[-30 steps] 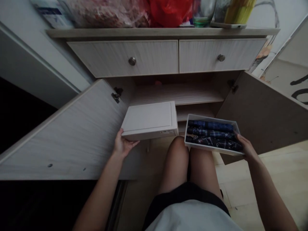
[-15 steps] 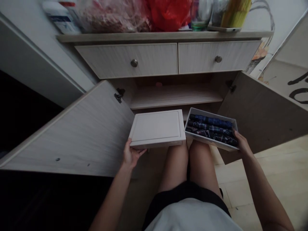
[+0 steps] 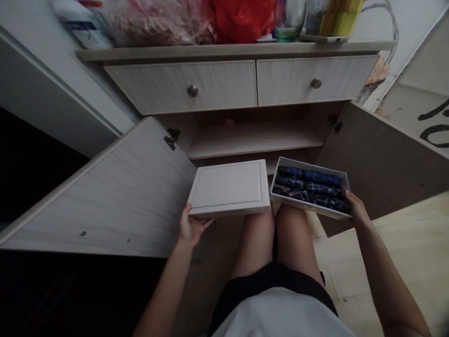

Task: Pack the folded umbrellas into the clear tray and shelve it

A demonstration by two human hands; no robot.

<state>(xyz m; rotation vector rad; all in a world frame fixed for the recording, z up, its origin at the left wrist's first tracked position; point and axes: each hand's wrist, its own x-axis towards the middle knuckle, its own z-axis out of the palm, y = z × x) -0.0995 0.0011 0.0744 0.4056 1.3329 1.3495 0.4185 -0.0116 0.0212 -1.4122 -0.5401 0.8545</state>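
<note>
My left hand (image 3: 191, 226) grips the near left corner of a white lidded box (image 3: 228, 188), thumb on the edge and fingers beneath. The box is held level above my left knee, its contents hidden. My right hand (image 3: 358, 207) is closed on the right end of an open white storage box (image 3: 308, 207), tilted slightly down to the right. Inside it lie three folded umbrellas (image 3: 311, 188) side by side, one blue and two in dark plaid. The inner ends of both boxes are close together over my knees.
The cabinet's left door (image 3: 105, 196) and right door (image 3: 382, 154) stand open around me. Behind the boxes is an inner shelf (image 3: 256, 139) with a small pink thing. Above are two closed drawers (image 3: 182, 89). The top holds a red bag (image 3: 242, 21), a glass and a white bottle (image 3: 84, 28).
The open box with the umbrellas has shifted slightly right with my right hand. My left hand and the lidded box stay almost the same. The view has moved a little.
</note>
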